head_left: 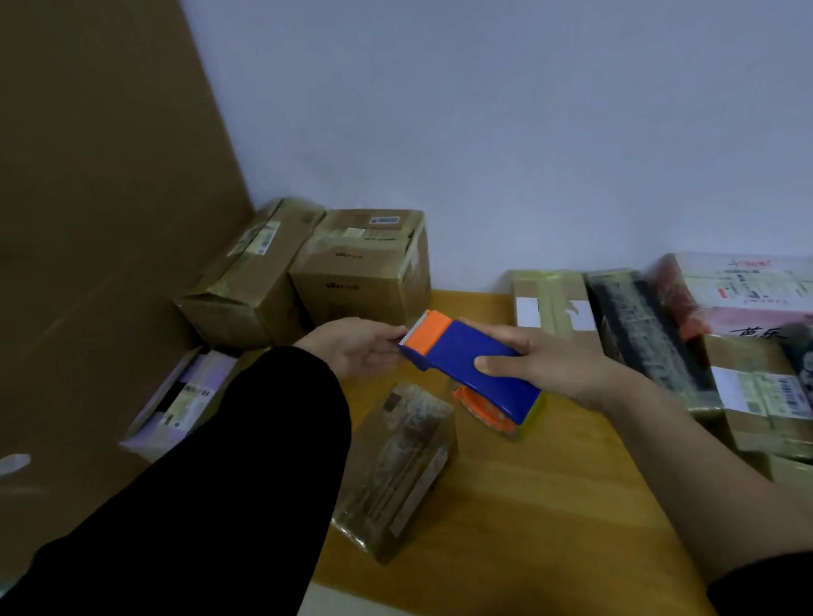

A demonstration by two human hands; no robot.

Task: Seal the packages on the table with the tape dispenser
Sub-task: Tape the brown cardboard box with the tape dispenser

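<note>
My right hand (548,360) grips a blue tape dispenser (476,365) with an orange cutter head, held in the air above the wooden table (530,515). Its toothed end points left. My left hand (354,347) reaches in from the left and its fingertips touch the cutter end; whether they pinch tape there is not clear. Below the dispenser a small brown package (396,467) wrapped in clear tape lies on the table.
Two cardboard boxes (306,271) stand at the back left by the wall. A pale package (180,400) lies at the left edge. Several taped parcels (685,336) crowd the right side. A large cardboard sheet (75,210) leans on the left.
</note>
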